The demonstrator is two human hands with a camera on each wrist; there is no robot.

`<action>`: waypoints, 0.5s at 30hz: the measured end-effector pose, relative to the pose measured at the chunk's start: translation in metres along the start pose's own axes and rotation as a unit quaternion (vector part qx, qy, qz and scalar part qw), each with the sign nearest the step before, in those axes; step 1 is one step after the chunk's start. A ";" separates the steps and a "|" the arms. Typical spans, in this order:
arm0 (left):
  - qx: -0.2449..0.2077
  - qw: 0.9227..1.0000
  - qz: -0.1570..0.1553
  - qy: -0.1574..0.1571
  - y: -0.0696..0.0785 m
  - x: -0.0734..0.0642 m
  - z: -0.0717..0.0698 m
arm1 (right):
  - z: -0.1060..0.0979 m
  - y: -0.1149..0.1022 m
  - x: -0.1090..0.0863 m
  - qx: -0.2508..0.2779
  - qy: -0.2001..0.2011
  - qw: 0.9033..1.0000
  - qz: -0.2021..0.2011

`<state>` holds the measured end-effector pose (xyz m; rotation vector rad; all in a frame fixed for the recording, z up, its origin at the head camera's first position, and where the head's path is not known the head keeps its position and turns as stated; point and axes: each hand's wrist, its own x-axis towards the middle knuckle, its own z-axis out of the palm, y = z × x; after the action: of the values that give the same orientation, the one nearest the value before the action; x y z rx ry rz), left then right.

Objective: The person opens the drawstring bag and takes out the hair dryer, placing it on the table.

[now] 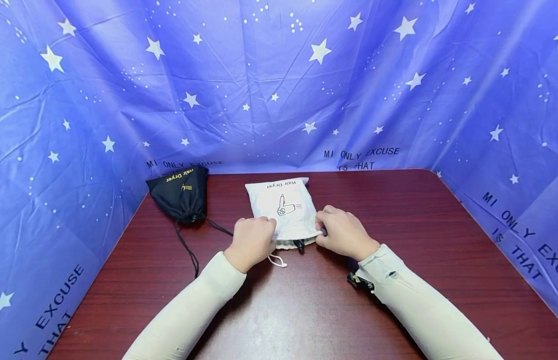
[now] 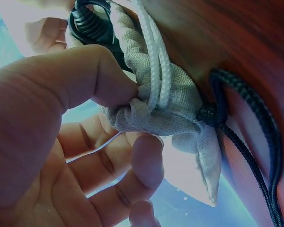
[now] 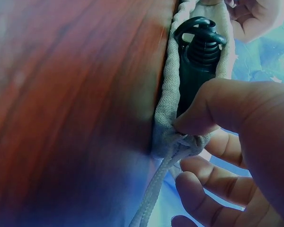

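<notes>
A white drawstring pouch (image 1: 285,212) printed "Hair Dryer" lies on the table, its mouth facing me. My left hand (image 1: 254,240) pinches the left corner of that mouth between thumb and fingers. At the opposite corner, my right hand (image 1: 344,231) pinches the cloth the same way. Between them the mouth gapes, and a black hair dryer (image 3: 199,61) shows inside, its ribbed cord end with a loop toward the opening; the rest is hidden by cloth. White drawstrings (image 2: 156,61) hang out beside the left thumb, and another white cord (image 3: 154,194) hangs at the right corner.
At the back left lies a black drawstring pouch (image 1: 182,195), gathered at its neck and also printed "Hair Dryer". Its black cords (image 1: 189,250) trail toward my left forearm. A blue star-patterned curtain (image 1: 279,90) encloses the dark red wooden table (image 1: 279,310).
</notes>
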<state>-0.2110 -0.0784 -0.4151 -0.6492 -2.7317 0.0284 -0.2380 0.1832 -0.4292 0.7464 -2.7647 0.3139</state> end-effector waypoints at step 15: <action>0.006 1.000 0.001 -0.002 -0.002 0.000 0.000 | 0.000 0.001 0.001 0.003 -0.007 1.000 0.012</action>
<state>-0.2117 -0.0797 -0.4151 -0.6494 -2.7326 0.0465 -0.2389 0.1836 -0.4287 0.7194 -2.7898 0.3219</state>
